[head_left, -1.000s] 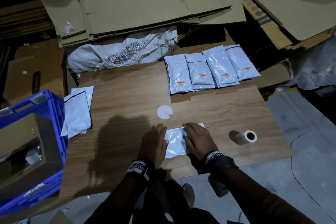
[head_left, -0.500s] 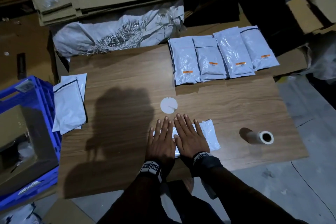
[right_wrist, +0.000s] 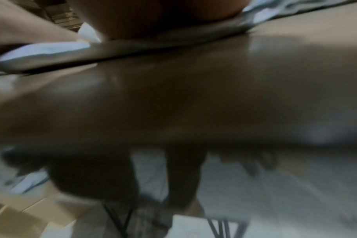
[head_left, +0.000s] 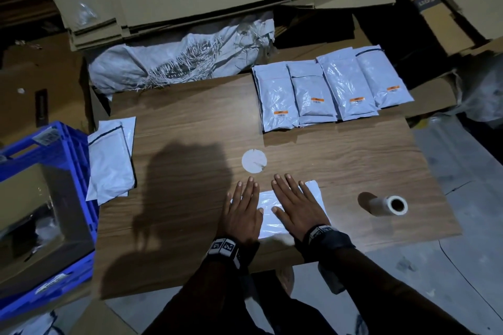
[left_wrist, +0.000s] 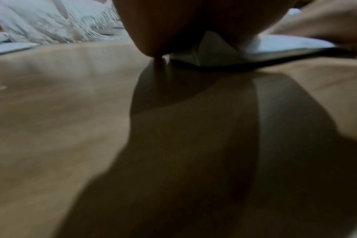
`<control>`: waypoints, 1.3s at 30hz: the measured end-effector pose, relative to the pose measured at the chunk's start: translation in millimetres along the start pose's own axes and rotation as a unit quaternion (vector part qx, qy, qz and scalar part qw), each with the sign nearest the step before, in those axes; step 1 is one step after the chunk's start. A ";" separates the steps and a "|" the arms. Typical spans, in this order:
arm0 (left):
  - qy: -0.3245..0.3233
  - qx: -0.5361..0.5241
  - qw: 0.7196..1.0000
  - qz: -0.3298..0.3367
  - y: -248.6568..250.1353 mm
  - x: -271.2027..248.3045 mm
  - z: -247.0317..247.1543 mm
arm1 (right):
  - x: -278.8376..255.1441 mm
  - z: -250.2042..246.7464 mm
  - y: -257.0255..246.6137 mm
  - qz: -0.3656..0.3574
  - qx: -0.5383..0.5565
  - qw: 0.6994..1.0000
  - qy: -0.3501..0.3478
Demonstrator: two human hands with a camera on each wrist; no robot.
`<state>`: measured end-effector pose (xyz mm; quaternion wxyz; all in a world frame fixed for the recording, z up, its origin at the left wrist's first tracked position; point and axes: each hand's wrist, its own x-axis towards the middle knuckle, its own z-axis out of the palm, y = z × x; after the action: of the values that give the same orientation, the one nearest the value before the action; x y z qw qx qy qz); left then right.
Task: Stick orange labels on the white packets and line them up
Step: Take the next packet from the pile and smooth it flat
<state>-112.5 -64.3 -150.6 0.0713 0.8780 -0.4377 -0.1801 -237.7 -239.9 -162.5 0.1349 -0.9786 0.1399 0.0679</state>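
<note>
Hands, left hand (head_left: 243, 213) and right hand (head_left: 297, 207), lay flat with fingers straight, pressing the white packet (head_left: 268, 211) at lower centre of frame.

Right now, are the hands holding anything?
Nothing is gripped. The left hand and right hand lie flat with straight fingers, pressing a white packet down on the table.

Open wood across the table's (head_left: 190, 122) middle; packet row (head_left: 326, 90) blocking far right corner, packet pile (head_left: 111, 160) left edge, roll (head_left: 392, 205) right edge.
</note>
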 end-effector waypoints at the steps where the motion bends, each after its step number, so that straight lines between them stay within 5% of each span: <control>1: -0.005 -0.003 1.000 0.003 -1.3 -1.2 -1.9 | -5.6 -1.5 7.7 -0.001 0.007 1.000 -0.003; 6: -0.011 -0.017 1.000 0.024 -13.4 -12.8 -15.0 | -22.8 -18.3 33.1 0.020 0.038 0.999 -0.011; 12: 0.029 -0.046 0.998 0.043 -36.8 -31.5 -27.7 | -52.0 -56.9 11.1 -0.011 0.146 0.986 0.082; 17: 0.035 -0.022 0.998 0.049 -24.5 -41.0 -44.8 | -78.7 -57.3 -29.1 -0.062 0.130 0.985 -0.090; 20: 0.028 -0.006 0.999 0.020 -14.8 -46.4 -45.0 | -80.0 -42.7 -33.6 -0.064 0.130 0.980 -0.138; 29: -0.025 -0.186 0.980 -0.072 37.7 -52.1 -27.7 | -66.7 -49.3 -21.8 0.046 0.224 0.971 -0.071; 35: 0.005 -0.174 0.984 -0.029 49.3 -48.5 -24.8 | -78.5 -44.5 -0.1 0.069 0.213 0.975 0.002; 39: 0.035 -0.147 0.988 0.044 47.6 -54.3 -22.1 | -83.4 -40.0 -1.2 0.053 0.190 0.980 -0.034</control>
<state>-169.5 -50.8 -102.9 0.2227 0.8435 -0.4420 -0.2086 -312.9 -228.8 -109.8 0.3198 -0.9233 0.1970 0.0804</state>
